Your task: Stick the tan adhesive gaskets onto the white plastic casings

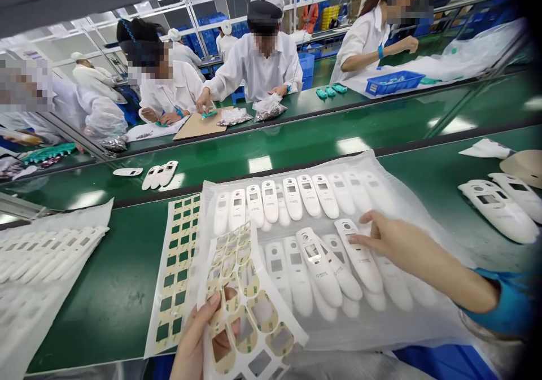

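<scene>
My left hand (pixel 203 326) is closed on a curling sheet of die-cut adhesive stickers (pixel 260 310), its fingers passing behind and through the cut-outs. My right hand (pixel 387 236) has thumb and index finger apart, the lower fingertip at the upper right edge of a white plastic device casing (pixel 359 258); whether it presses on the casing I cannot tell. Just left of that lies another white casing (pixel 319 267) with a display window. More casings (pixel 296 199) form a row farther back, some covered by a translucent foam sheet (pixel 339 335).
A second sticker sheet (pixel 171 278) lies left of the foam. Stacked casings (pixel 55 253) stand at far left, and loose casings (pixel 497 208) at right. Across the green conveyor belt (pixel 296 143), co-workers in white coats sit near a blue tray (pixel 393 82).
</scene>
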Demonstrator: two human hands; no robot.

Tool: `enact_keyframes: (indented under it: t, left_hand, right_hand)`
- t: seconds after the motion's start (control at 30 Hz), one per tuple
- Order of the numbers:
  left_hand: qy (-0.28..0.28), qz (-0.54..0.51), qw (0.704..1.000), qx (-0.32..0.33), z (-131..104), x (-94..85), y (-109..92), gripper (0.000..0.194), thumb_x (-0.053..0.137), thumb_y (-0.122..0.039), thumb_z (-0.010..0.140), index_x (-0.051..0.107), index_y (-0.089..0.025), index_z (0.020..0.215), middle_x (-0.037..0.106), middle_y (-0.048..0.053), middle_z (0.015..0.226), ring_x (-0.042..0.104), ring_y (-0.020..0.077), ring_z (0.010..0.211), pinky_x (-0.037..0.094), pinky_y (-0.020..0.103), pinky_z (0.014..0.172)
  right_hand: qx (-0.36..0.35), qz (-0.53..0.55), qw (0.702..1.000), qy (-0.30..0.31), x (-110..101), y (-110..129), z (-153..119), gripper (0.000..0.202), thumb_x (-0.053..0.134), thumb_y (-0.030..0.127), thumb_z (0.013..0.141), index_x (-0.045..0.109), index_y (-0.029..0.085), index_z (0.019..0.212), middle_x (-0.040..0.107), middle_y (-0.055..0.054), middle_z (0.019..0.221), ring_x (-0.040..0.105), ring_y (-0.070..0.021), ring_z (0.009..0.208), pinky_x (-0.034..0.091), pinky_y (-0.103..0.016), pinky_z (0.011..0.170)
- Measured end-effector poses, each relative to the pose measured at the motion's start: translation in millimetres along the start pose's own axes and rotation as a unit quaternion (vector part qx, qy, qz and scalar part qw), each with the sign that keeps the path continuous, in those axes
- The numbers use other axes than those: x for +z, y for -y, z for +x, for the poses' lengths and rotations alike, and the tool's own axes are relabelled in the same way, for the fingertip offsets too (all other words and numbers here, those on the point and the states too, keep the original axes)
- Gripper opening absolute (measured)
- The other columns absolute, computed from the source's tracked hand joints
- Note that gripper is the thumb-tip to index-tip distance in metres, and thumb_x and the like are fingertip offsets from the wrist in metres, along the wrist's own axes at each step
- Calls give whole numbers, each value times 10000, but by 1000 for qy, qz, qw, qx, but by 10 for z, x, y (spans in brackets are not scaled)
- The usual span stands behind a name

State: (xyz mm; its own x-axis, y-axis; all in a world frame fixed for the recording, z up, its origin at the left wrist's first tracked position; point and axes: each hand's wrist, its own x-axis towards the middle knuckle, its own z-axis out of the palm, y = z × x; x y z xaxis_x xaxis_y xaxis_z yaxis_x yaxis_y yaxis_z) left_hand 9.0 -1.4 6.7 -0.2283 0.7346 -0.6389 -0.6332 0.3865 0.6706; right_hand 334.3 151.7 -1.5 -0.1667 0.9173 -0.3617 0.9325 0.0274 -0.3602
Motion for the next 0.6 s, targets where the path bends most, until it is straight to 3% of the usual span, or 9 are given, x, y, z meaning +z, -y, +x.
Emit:
enact_keyframes:
  t: [0.07, 0.13, 0.2, 0.33, 0.47, 0.6]
  left_hand:
    - [-14, -3, 1000, -4, -8, 44, -5, 264, 783, -333, 708, 668, -118, 810, 573, 10, 512, 512, 110, 428, 394, 191, 430]
    - [-11, -2, 1000, 0, -12, 80, 1, 272, 785, -338, 704, 669, -115, 807, 566, 11, 500, 506, 112, 423, 387, 193, 426]
    - [0, -2, 1000, 7, -15, 98, 11, 273, 792, -341, 694, 669, -117, 792, 564, 14, 494, 499, 112, 419, 378, 197, 426]
    - [2, 4, 1000, 3, -34, 83, 24, 264, 775, -361, 714, 655, -128, 751, 556, 23, 482, 494, 116, 437, 386, 207, 455]
    - [-4, -3, 1000, -13, -34, 44, 32, 271, 787, -364, 702, 642, -137, 737, 555, 20, 482, 492, 114, 432, 380, 201, 448]
    - [-2, -2, 1000, -17, -5, 48, 47, 280, 792, -369, 695, 641, -139, 748, 543, 9, 471, 484, 107, 413, 382, 196, 435]
  right_hand:
    - [-56, -27, 997, -41, 52, 141, -79, 329, 472, 495, 882, 534, 233, 1071, 644, -46, 875, 602, -217, 717, 380, -323, 584]
    - [-127, -25, 991, -15, 109, 307, -115, 228, 449, 407, 908, 584, 238, 981, 651, -47, 955, 616, -212, 775, 392, -317, 605]
    - [-156, -24, 987, 22, 157, 460, -94, 207, 419, 323, 928, 595, 223, 971, 661, -44, 899, 617, -204, 766, 384, -305, 587]
    - [-120, -32, 991, 53, 204, 628, 42, 171, 451, 232, 909, 581, 193, 1013, 655, -21, 744, 613, -199, 713, 341, -282, 531]
    - [-84, -45, 995, 23, 188, 612, 73, 117, 479, 247, 874, 568, 184, 919, 657, -51, 755, 613, -214, 704, 301, -283, 521]
    - [-38, -102, 994, -9, 139, 534, -57, 145, 441, 203, 859, 485, 205, 721, 593, -33, 614, 534, -185, 540, 233, -297, 492]
